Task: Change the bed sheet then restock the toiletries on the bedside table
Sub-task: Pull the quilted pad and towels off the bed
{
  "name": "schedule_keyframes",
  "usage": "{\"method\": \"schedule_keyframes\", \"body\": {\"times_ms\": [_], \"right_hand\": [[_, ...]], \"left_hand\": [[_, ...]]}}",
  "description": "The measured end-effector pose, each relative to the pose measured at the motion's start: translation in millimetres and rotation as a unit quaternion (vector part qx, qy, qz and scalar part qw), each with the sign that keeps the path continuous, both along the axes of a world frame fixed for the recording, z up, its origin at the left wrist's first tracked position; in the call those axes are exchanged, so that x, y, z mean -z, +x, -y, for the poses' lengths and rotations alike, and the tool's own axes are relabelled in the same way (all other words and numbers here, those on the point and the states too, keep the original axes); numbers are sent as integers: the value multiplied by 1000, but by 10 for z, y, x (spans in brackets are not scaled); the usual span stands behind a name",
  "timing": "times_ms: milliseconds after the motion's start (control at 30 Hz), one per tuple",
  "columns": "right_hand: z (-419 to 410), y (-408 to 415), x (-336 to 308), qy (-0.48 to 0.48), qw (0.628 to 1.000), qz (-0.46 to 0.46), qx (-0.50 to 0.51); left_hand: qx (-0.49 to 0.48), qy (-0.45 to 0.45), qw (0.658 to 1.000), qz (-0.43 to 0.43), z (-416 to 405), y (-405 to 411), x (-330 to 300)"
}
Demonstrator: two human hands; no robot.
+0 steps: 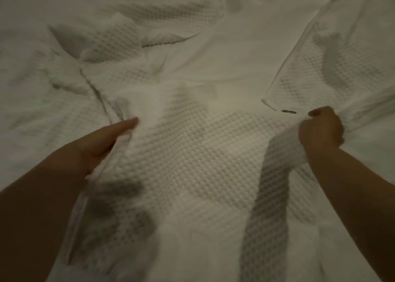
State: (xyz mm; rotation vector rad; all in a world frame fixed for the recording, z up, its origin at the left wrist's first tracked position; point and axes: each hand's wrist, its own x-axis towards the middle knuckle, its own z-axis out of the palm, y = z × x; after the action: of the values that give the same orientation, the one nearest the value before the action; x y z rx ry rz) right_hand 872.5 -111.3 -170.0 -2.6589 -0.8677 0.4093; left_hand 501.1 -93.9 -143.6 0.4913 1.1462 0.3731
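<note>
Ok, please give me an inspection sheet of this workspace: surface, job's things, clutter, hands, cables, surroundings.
Surface: bed, fully covered by rumpled white cloth.
Job's things: white sheet, thin, a dotted weave showing through; small dark label at one hem; toiletries: nothing seen.
Clutter: nothing seen.
Hands: left hand holds a sheet fold, its fingers stretched along it; right hand grips bunched sheet in a fist.
Cables: nothing seen.
Surroundings: nothing seen; cloth fills the view, light is dim.

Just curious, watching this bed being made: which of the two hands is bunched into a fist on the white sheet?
The right hand: its fingers curl tightly round a gathered fold of the sheet. The left hand lies stretched out.
</note>
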Motion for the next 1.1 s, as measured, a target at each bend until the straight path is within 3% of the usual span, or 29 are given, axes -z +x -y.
{"method": "schedule_keyframes", "body": {"times_ms": [67, 133, 200, 233, 300, 333, 367, 400, 433, 467, 500, 533, 567, 600, 667, 800, 900, 1000, 1100], "right_hand": [[-46, -258, -85, 45, 994, 74, -59], [-173, -676, -165, 138, 976, 1, -169], [-315, -1103, -264, 174, 926, -175, -285], [-369, -1291, -315, 144, 894, -252, -341], [-461, -1512, -335, 26, 848, -301, -435], [-493, -1562, -310, -34, 839, -278, -467], [-503, -1575, -266, -82, 839, -236, -484], [-488, -1568, -223, -109, 844, -202, -485], [-458, -1538, -186, -118, 854, -189, -471], [-417, -1504, -173, -116, 867, -190, -445], [-373, -1479, -168, -105, 880, -193, -421], [-337, -1458, -166, -97, 890, -200, -399], [-316, -1438, -167, -90, 897, -208, -381], [-307, -1434, -162, -84, 901, -221, -364], [-296, -1436, -145, -60, 907, -252, -333], [-232, -1416, -125, 21, 909, -339, -241], [-193, -1326, -101, 37, 921, -329, -207], [-164, -1193, -76, 46, 916, -353, -184], [-127, -1135, -87, 114, 864, -481, -95]], "left_hand": [[57, 56, 996, -34, -48, 174, -205], [111, 194, 964, -144, -146, 298, -294], [232, 334, 882, -238, -114, 489, -369], [304, 389, 824, -278, -49, 560, -387], [433, 412, 741, -305, 88, 643, -259], [478, 394, 727, -297, 178, 671, -230], [501, 362, 734, -281, 260, 678, -231], [484, 318, 777, -246, 309, 665, -253], [430, 253, 843, -199, 309, 663, -296], [343, 178, 911, -145, 283, 647, -309], [245, 130, 954, -114, 235, 606, -280], [151, 117, 973, -131, 173, 574, -194], [91, 135, 966, -200, 104, 536, -62], [74, 170, 938, -292, 39, 501, 79], [107, 202, 897, -379, 2, 502, 196], [158, 147, 923, -319, -62, 675, 213], [174, 125, 930, -298, -89, 711, 230], [167, 226, 905, -320, -58, 719, 285], [152, 332, 851, -377, -6, 683, 242]]}}
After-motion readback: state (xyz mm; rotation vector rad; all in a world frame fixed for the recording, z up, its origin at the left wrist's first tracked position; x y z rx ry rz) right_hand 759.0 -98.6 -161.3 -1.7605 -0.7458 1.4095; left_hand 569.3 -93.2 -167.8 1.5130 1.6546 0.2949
